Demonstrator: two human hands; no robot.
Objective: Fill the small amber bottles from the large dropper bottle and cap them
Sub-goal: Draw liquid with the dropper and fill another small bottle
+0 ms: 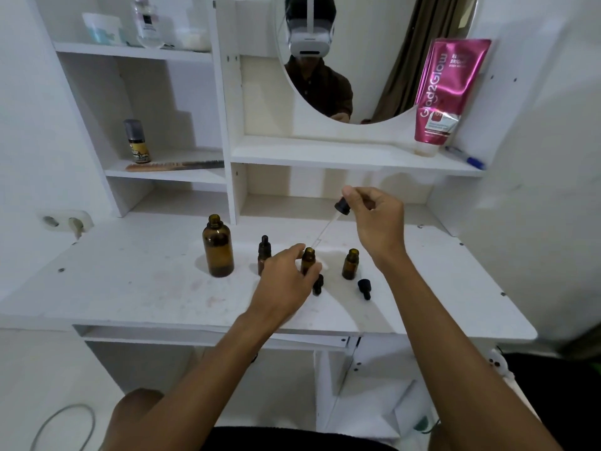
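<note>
We hold the dropper [342,206] above the middle small bottle [308,260] on the tabletop [130,288].

Left to right: the large amber bottle [218,247] stands uncapped, then a capped small bottle [264,253]; our left hand [286,281] holds that open middle bottle in its grip, a loose cap [318,284] just beside it. A third small bottle [350,263] stands open, a second cap [364,288] near it. Our right hand [377,219] pinches the dropper's black top in a narrow grip, glass tube tilted down toward the held bottle's mouth.

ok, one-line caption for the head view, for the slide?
Right hand aims the glass dropper at the open small amber bottle steadied by the left hand, near the large uncapped bottle.
</note>
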